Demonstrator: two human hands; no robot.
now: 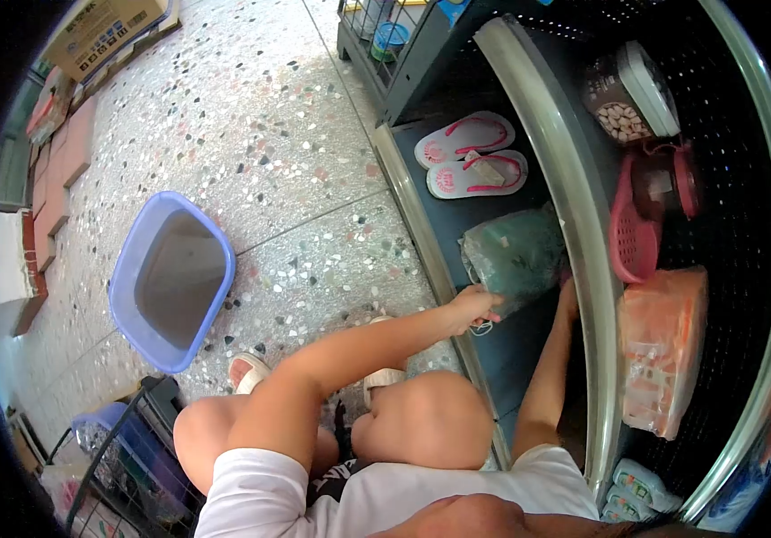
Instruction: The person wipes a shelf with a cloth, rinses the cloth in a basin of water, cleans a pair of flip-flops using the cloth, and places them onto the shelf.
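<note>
A green plastic bag [513, 258], wrinkled and full, lies on the lower shelf [506, 359]. My left hand [475, 309] is closed on the bag's near corner at the shelf's front edge, its fingers curled. My right hand [568, 291] reaches in under the upper shelf at the bag's other end; the shelf's lip hides most of its fingers. Beyond the bag, a pair of white flip-flops [473, 157] with pink straps rests on the same shelf.
The upper shelf's curved lip [574, 179] overhangs my right arm. Above it are a lidded jar [623, 103], a pink slipper [634, 233] and an orange plastic-wrapped pack [663, 350]. A blue basin [125, 291] with murky water stands on the floor. A wire basket [90, 475] is at lower left.
</note>
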